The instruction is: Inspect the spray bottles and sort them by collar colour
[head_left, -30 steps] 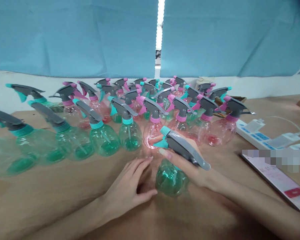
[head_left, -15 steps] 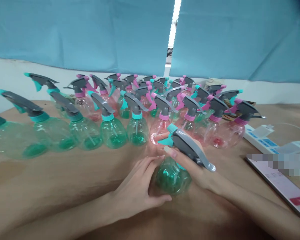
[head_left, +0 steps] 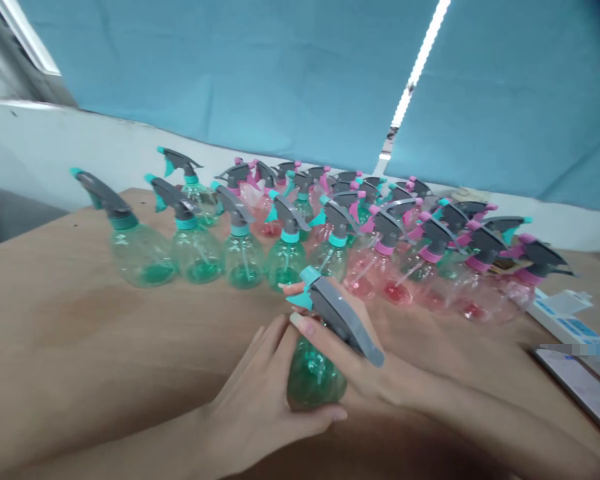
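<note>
A green see-through spray bottle point(head_left: 314, 373) with a grey and teal trigger head point(head_left: 336, 312) stands on the brown table point(head_left: 80, 353) in front of me. My left hand point(head_left: 260, 400) wraps round the bottle's body, thumb under its front. My right hand point(head_left: 360, 360) grips the trigger head and neck, fingers curled over it. Behind stands a crowd of several like bottles, green ones point(head_left: 195, 250) to the left and pink ones point(head_left: 380, 277) to the right.
A white power strip point(head_left: 565, 317) and a flat pink and white card point(head_left: 585, 390) lie at the right edge of the table. A blue curtain point(head_left: 260, 73) hangs behind, above a white sill. The table's left end drops off near a grey wall.
My left hand slid from the table beside the bottle onto its body and closed round it. The view swung left and tilted; my right hand kept its hold on the trigger head.
</note>
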`<state>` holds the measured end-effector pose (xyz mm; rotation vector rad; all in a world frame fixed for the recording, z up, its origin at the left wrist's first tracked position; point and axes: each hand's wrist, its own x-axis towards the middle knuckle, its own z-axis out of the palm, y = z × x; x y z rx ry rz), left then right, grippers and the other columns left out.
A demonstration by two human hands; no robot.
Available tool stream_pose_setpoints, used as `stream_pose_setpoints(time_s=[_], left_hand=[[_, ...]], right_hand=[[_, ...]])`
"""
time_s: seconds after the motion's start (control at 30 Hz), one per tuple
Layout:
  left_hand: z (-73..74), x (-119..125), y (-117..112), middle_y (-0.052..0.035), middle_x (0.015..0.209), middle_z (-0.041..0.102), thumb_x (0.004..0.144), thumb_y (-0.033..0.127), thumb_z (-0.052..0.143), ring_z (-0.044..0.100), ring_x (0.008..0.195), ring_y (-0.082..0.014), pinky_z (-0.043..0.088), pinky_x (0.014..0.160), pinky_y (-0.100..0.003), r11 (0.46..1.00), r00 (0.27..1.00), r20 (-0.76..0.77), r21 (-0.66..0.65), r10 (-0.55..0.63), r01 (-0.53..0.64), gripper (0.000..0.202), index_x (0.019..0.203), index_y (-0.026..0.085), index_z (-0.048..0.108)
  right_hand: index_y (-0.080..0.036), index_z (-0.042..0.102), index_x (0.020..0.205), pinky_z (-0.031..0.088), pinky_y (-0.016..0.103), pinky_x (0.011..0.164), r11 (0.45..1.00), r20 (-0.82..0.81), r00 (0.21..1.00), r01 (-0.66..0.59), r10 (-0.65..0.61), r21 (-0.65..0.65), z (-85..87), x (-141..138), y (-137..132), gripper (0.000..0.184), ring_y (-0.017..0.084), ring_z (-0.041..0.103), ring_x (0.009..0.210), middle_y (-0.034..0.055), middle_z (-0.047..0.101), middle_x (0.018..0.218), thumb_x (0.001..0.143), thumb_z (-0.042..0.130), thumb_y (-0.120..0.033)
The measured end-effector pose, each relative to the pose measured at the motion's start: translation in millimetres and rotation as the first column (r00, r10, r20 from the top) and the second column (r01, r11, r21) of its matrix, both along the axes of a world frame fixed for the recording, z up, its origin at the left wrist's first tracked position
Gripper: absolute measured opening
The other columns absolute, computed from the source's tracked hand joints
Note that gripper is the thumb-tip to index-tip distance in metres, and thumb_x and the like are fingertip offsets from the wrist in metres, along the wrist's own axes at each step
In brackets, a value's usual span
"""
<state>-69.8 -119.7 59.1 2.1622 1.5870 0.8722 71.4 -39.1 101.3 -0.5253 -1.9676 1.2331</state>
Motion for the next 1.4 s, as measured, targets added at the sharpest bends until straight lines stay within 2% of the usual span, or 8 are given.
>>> stream_pose_setpoints(time_s=[0.17,0.27,0.43,0.53,0.7,0.83,1.07,1.4], left_hand=[[-3.1,-44,-33,-0.0051,0.125,0.053,0.081,0.045,0.068,0.054,0.112,-0.0332,0.047,0.091,-0.050,0.983,0.984,0.027,0.045,0.176,-0.178,0.061,0.130,0.034,0.035],[-2.5,-73,-52,-0.0008,0.124,0.055,0.078,0.041,0.070,0.054,0.112,-0.0318,0.047,0.093,-0.047,0.951,0.957,0.039,0.103,0.288,-0.291,0.060,0.128,0.037,0.037],[4.5,-125,-79,-0.0013,0.121,0.057,0.082,0.047,0.065,0.056,0.110,-0.0310,0.050,0.088,-0.045,0.913,0.916,0.034,0.072,0.400,-0.402,0.050,0.125,0.034,0.042],[5.5,-161,-89,-0.0018,0.123,0.054,0.085,0.051,0.061,0.057,0.110,-0.0301,0.048,0.091,-0.045,0.856,0.859,0.033,0.070,0.511,-0.512,0.047,0.125,0.032,0.044],[2.2,-226,-89,-0.0031,0.113,0.054,0.083,0.058,0.061,0.058,0.104,-0.0291,0.046,0.092,-0.045,0.759,0.773,0.049,0.163,0.632,-0.631,0.046,0.116,0.028,0.053],[2.3,-270,-75,-0.0061,0.110,0.055,0.079,0.063,0.060,0.057,0.102,-0.0309,0.046,0.091,-0.047,0.685,0.706,0.106,0.178,0.700,-0.706,0.051,0.112,0.025,0.057],[9.4,-304,-40,-0.0102,0.123,0.059,0.076,0.059,0.064,0.055,0.110,-0.0338,0.045,0.090,-0.048,0.693,0.697,0.223,0.112,0.681,-0.713,0.059,0.120,0.022,0.053],[4.2,-323,-15,-0.0123,0.130,0.057,0.078,0.053,0.063,0.055,0.114,-0.0316,0.045,0.091,-0.044,0.738,0.742,0.227,0.116,0.631,-0.664,0.058,0.123,0.017,0.052]], right_hand=[[-0.015,0.053,0.115,0.056,0.040,0.081,0.989,-0.004,0.989,-0.145,0.145,-0.039,1.9,-59,-20,0.037,0.023,0.066,0.095,0.0095,0.064,0.099,0.083,0.060,-0.032],[-0.015,0.050,0.122,0.053,0.041,0.083,0.966,0.074,0.965,-0.254,0.250,0.048,6.9,-92,-24,0.046,0.023,0.065,0.094,0.0102,0.062,0.105,0.082,0.063,-0.034],[-0.020,0.046,0.128,0.045,0.043,0.098,0.824,0.397,0.835,-0.502,0.381,0.264,27.0,-133,-14,0.070,0.027,0.048,0.124,0.0104,0.052,0.134,0.070,0.076,-0.047],[-0.019,0.047,0.132,0.044,0.045,0.100,0.762,0.548,0.783,-0.538,0.293,0.361,47.2,-149,-5,0.074,0.029,0.047,0.127,0.0124,0.051,0.138,0.073,0.069,-0.057],[-0.018,0.064,0.114,0.051,0.035,0.081,0.777,0.445,0.891,-0.342,0.089,0.529,83.2,-184,6,0.036,0.021,0.064,0.100,0.0059,0.068,0.116,0.085,0.064,-0.038],[-0.013,0.064,0.110,0.049,0.035,0.081,0.689,0.304,0.951,-0.180,-0.062,0.702,97.1,-221,21,0.034,0.024,0.065,0.099,0.0088,0.069,0.110,0.087,0.060,-0.038],[-0.004,0.057,0.117,0.029,0.050,0.103,0.475,0.287,0.885,-0.089,-0.365,0.876,83.1,-273,40,0.043,0.031,0.063,0.101,0.0161,0.071,0.101,0.090,0.057,-0.036],[-0.004,0.056,0.118,0.018,0.051,0.108,0.424,0.314,0.848,-0.119,-0.426,0.898,62.3,-293,43,0.037,0.029,0.067,0.079,0.0084,0.070,0.070,0.092,0.050,-0.030]])
